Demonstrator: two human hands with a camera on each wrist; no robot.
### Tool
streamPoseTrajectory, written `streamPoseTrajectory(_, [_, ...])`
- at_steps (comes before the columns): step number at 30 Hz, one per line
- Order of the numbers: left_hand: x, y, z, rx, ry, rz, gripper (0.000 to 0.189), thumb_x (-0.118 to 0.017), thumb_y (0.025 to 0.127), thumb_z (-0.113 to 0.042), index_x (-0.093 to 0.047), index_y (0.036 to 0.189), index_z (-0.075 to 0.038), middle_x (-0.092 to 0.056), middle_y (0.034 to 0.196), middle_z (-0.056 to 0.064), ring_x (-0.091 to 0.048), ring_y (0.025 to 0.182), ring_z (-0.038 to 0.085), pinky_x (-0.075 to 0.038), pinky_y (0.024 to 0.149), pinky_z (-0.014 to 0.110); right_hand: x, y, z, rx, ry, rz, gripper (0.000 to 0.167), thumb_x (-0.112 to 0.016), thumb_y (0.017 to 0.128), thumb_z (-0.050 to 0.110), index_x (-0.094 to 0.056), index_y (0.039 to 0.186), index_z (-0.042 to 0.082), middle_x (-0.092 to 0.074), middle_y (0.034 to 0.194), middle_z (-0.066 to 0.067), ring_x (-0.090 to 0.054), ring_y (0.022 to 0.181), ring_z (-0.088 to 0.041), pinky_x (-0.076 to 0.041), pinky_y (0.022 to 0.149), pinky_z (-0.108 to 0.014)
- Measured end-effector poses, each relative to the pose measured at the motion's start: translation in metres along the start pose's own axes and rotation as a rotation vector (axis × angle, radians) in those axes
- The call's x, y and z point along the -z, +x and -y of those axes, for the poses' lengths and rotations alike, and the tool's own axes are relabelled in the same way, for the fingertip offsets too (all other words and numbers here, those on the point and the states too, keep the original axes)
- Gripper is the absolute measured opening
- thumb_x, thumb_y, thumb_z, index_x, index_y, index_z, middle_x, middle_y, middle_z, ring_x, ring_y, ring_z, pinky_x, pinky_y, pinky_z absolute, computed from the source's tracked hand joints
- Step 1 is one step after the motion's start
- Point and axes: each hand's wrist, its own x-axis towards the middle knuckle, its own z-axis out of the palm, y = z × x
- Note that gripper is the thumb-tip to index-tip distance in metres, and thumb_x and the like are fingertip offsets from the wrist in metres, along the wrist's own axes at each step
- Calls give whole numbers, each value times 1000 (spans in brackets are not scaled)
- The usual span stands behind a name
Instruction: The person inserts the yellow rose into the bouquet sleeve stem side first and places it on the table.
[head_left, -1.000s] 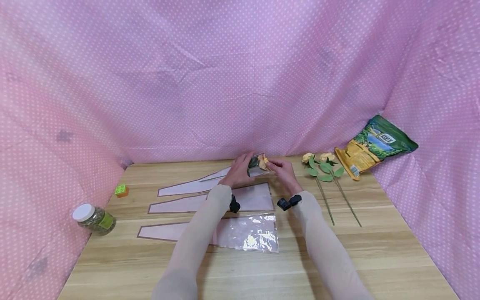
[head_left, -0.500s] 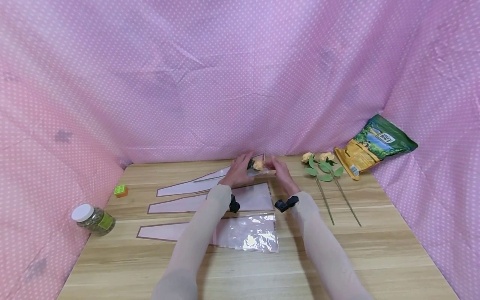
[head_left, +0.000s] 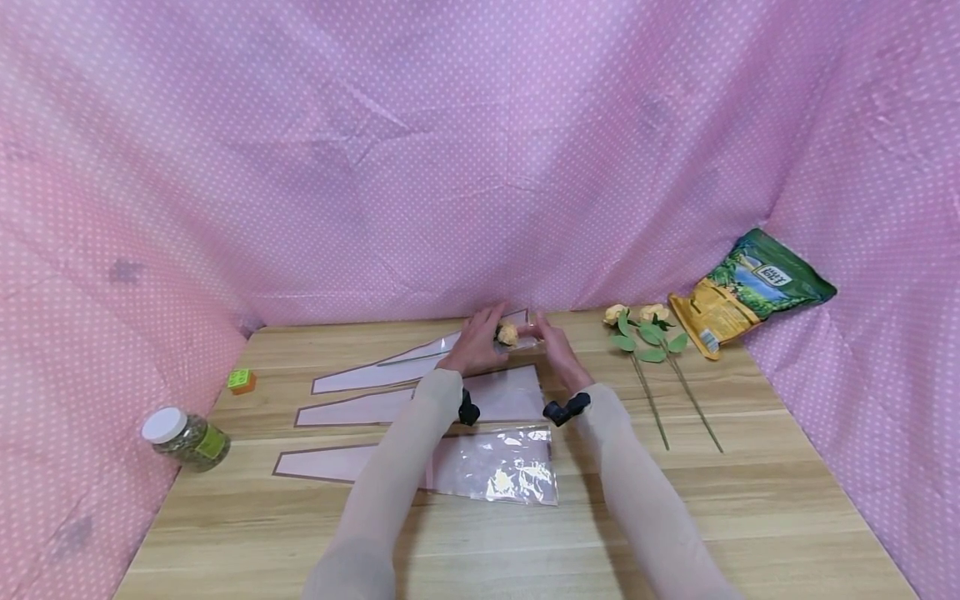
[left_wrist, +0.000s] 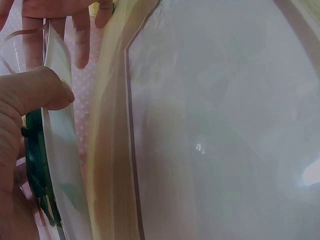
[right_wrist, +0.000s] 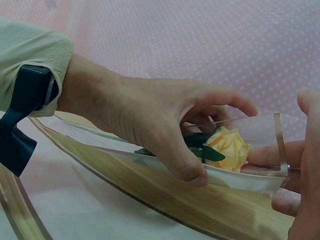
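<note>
My left hand (head_left: 476,343) grips a clear-fronted tapered flower sleeve (head_left: 352,380) near its wide end, thumb on the near edge. Inside lies a yellow artificial rose (right_wrist: 227,150) with dark green leaves, its thin stem running toward the narrow end. At the wide mouth, my right hand (head_left: 558,350) has a straight finger inside the sleeve, touching the bloom; its thumb stands up, apart from the film. In the left wrist view the left thumb (left_wrist: 45,92) presses on the sleeve's white edge, beside the green leaves.
Two more sleeves lie nearer me, a middle sleeve (head_left: 513,396) and a front sleeve (head_left: 487,467). At right are two yellow roses (head_left: 654,333) and a green-yellow bag (head_left: 753,287). A white-lidded jar (head_left: 191,437) and small toy blocks (head_left: 242,382) sit left.
The rose has slid leftward, deeper into the sleeve. My right hand has followed it left, going from a pinch on the bloom to a straight finger against it. The left hand stays put.
</note>
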Motion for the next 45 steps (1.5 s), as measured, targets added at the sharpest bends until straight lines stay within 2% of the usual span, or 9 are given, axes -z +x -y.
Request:
streamPoseTrajectory(11, [1,-1,12,-3,1,22,102,-81,79,-20,-19,160,-19,-33,162,10,-33,149,31,-20,125,53,1,-3,1,-16,17,22,70,-21,108,48,-55,136,-6,-51,147,-26,-39,145,-38,-16,125,-50])
streamPoseTrajectory(15, [4,0,19,-19,36,19,102,-81,78,-19,-21,160,-18,-39,157,14,-37,146,34,-23,123,55,-1,-1,-1,6,38,-39,52,-38,108,34,-57,133,-8,-55,141,-27,-48,136,-36,-27,122,-46])
streamPoseTrajectory(19, [7,1,23,-42,68,12,102,-82,76,-19,-22,159,-19,-44,153,15,-40,142,35,-25,121,57,-3,4,-7,44,-17,-89,41,-53,102,26,-63,127,-6,-63,131,-24,-56,124,-30,-39,114,-43])
streamPoseTrajectory(23, [10,3,25,-34,84,40,103,-81,76,-18,-21,160,-21,-42,155,14,-39,144,35,-23,121,58,-7,5,-7,65,-74,-118,40,-61,99,26,-66,124,-5,-67,126,-24,-62,114,-25,-47,102,-34])
streamPoseTrajectory(27, [10,4,27,-30,133,76,102,-80,78,-19,-19,160,-23,-39,157,12,-37,145,35,-24,121,56,-11,8,-10,96,-106,-165,33,-67,95,21,-70,116,-5,-71,117,-22,-63,96,-12,-48,86,-21])
streamPoseTrajectory(33, [9,6,29,-44,174,100,103,-82,80,-22,-18,160,-24,-36,159,10,-35,146,34,-25,120,58,-14,9,-16,135,-167,-198,21,-68,93,12,-74,104,-5,-73,106,-21,-58,81,-2,-45,76,-16])
streamPoseTrajectory(38, [10,4,30,-49,171,106,106,-84,79,-22,-16,161,-23,-31,163,10,-31,149,35,-25,120,59,-16,9,-19,147,-188,-189,17,-67,92,8,-73,97,-7,-73,96,-20,-56,77,-4,-45,72,-18])
streamPoseTrajectory(42, [11,3,30,-57,170,123,106,-85,79,-22,-18,161,-21,-29,164,10,-28,152,32,-21,122,57,-18,9,-22,108,-210,-176,17,-66,93,9,-72,97,-7,-70,87,-12,-53,75,-6,-43,69,-19])
streamPoseTrajectory(45, [12,2,30,-74,179,134,103,-85,78,-24,-22,160,-19,-30,164,10,-26,153,30,-19,124,56,-19,9,-22,85,-220,-168,18,-65,94,9,-71,98,-7,-69,89,-11,-54,78,-10,-43,70,-20])
